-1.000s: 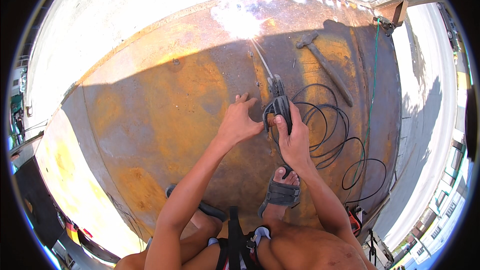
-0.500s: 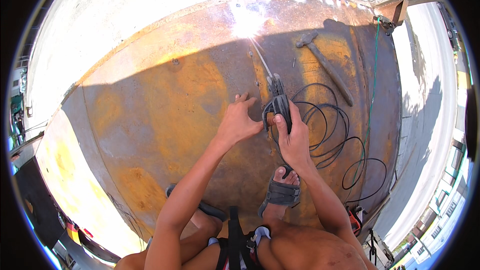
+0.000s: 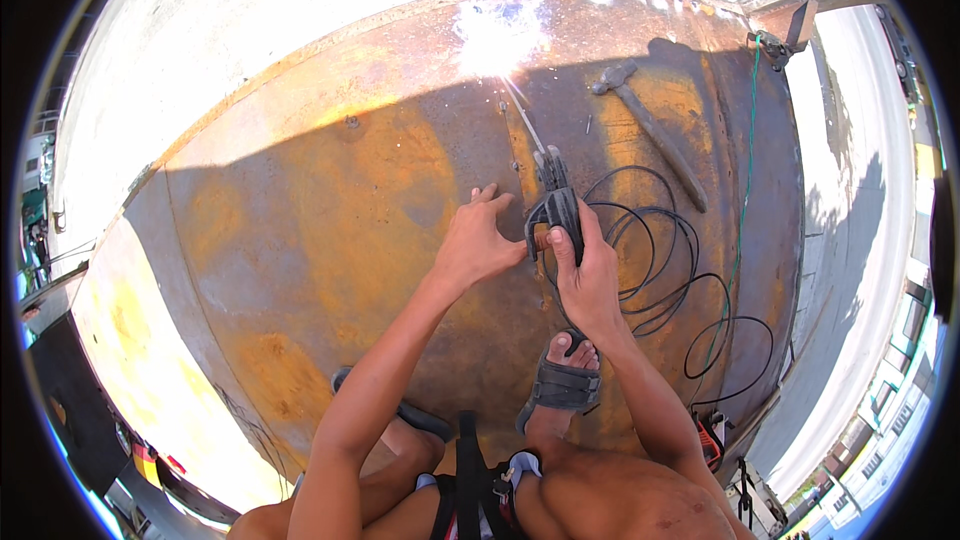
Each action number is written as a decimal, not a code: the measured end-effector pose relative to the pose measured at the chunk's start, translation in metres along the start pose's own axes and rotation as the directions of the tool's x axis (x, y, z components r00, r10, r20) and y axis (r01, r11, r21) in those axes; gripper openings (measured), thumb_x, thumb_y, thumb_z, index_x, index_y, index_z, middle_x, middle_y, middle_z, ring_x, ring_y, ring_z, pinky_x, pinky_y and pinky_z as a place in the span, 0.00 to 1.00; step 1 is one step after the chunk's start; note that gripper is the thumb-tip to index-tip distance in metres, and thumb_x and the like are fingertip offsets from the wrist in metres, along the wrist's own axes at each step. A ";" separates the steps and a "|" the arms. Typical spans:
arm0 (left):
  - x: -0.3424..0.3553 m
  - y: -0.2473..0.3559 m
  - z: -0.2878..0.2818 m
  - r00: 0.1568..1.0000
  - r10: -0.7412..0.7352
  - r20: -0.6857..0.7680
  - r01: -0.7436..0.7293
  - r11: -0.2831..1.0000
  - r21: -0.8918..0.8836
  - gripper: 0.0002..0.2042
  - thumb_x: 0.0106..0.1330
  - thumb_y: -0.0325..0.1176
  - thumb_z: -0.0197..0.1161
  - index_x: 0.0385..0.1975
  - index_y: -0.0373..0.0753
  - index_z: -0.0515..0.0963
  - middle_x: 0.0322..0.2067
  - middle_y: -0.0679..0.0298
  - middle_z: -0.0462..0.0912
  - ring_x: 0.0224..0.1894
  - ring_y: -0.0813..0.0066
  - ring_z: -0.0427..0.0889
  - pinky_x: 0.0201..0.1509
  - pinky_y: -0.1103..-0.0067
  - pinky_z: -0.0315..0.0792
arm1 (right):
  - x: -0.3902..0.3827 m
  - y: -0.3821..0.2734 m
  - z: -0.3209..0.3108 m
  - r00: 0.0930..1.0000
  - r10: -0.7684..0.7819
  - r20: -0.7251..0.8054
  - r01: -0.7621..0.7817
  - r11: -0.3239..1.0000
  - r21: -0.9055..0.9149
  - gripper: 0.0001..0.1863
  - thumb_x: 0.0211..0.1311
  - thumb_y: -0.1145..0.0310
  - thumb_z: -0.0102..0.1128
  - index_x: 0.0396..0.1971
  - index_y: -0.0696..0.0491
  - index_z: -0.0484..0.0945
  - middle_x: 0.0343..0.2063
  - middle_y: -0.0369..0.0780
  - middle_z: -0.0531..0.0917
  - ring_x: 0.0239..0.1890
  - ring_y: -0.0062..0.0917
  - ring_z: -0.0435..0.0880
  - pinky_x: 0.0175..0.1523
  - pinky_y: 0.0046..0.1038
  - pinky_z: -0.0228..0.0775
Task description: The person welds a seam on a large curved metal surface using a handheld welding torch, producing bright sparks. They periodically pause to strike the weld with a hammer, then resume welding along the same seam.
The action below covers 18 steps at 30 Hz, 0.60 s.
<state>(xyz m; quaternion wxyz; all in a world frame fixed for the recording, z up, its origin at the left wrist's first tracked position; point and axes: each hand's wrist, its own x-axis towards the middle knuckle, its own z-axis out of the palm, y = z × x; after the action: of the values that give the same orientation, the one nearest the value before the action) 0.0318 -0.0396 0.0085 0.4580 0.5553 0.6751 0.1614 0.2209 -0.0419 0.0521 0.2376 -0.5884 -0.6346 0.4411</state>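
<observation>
My right hand (image 3: 590, 275) is closed round a black welding electrode holder (image 3: 562, 208), thumb along its near end. A thin welding rod (image 3: 525, 120) runs from the holder's jaws away toward a blinding arc (image 3: 500, 35) at the far part of a rusty steel plate (image 3: 350, 230). The glare hides the rod's tip and the metal there. Just left of the holder, my left hand (image 3: 482, 240) has its fingers apart and bent toward the plate. Its thumb reaches the holder's side and seems to touch it.
A hammer (image 3: 655, 135) lies right of the rod. Black cable (image 3: 690, 240) is looped beside my right hand, and a green cord (image 3: 748, 160) runs along the right side. My sandalled foot (image 3: 565, 380) stands on the plate. A metal bracket (image 3: 790, 25) is at the far right corner.
The arc's glare has grown larger, and more sparks scatter around it. Both hands and the holder stay almost exactly where they were.
</observation>
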 end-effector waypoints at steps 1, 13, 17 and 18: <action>0.000 0.000 0.000 1.000 -0.004 0.003 0.004 1.000 -0.006 0.49 0.55 0.65 0.78 0.64 0.24 0.79 0.70 0.26 0.69 0.76 0.27 0.66 0.78 0.55 0.67 | 0.000 0.001 0.001 1.000 -0.013 -0.006 0.013 1.000 -0.008 0.31 0.83 0.53 0.56 0.69 0.64 0.69 0.37 0.58 0.88 0.40 0.55 0.90 0.46 0.48 0.79; 0.002 0.000 0.002 1.000 -0.006 0.000 0.006 1.000 -0.017 0.49 0.54 0.65 0.79 0.64 0.24 0.79 0.70 0.25 0.69 0.75 0.26 0.66 0.77 0.54 0.68 | -0.001 0.006 0.001 0.999 -0.035 -0.021 0.035 0.999 -0.012 0.30 0.83 0.54 0.56 0.69 0.64 0.69 0.36 0.57 0.88 0.38 0.53 0.91 0.44 0.47 0.79; 0.003 -0.008 0.005 1.000 0.014 -0.019 -0.014 1.000 0.021 0.49 0.54 0.65 0.79 0.63 0.23 0.79 0.70 0.24 0.69 0.74 0.25 0.68 0.76 0.54 0.69 | 0.000 0.003 0.001 1.000 -0.018 -0.007 0.018 1.000 -0.007 0.30 0.83 0.54 0.56 0.69 0.64 0.69 0.35 0.56 0.88 0.37 0.51 0.91 0.43 0.46 0.79; 0.003 -0.008 0.006 1.000 0.019 -0.025 -0.018 1.000 0.013 0.49 0.54 0.64 0.79 0.63 0.23 0.79 0.70 0.24 0.69 0.74 0.25 0.68 0.76 0.54 0.69 | -0.001 0.004 0.001 1.000 -0.018 -0.007 0.018 1.000 -0.012 0.30 0.83 0.54 0.56 0.69 0.64 0.69 0.34 0.56 0.88 0.36 0.51 0.91 0.43 0.46 0.79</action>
<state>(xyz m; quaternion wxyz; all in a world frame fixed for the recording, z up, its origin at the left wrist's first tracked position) 0.0315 -0.0411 -0.0018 0.4444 0.5625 0.6766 0.1681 0.2221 -0.0431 0.0482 0.2403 -0.5858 -0.6417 0.4329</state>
